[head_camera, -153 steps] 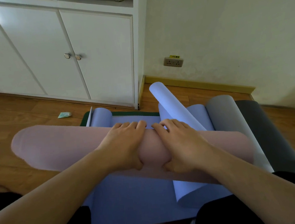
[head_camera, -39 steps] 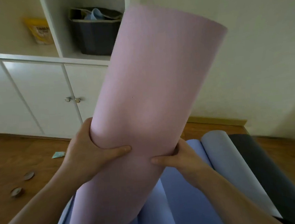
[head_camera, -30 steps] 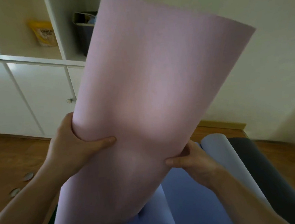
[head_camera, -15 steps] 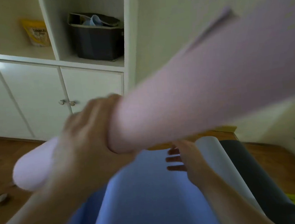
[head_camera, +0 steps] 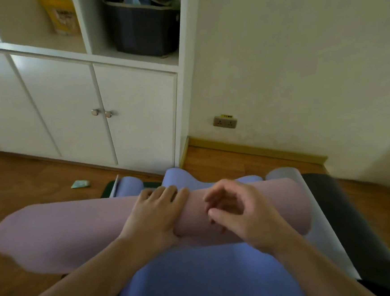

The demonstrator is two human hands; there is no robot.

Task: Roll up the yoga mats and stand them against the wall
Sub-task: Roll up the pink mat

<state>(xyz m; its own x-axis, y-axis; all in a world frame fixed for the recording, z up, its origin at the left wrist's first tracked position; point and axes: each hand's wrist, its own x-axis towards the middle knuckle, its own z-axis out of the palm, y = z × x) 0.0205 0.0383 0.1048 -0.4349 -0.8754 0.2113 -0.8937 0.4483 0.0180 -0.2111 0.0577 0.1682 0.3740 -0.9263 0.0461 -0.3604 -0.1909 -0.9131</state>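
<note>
One smooth pink foam roll (head_camera: 67, 230) crosswise

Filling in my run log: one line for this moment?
pink mat lying across blue mat | left hand flat on it | right hand curled above

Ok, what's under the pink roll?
The pink roll lies across a blue mat, a grey mat under its right end. What lies beneath its middle is covered.
</note>
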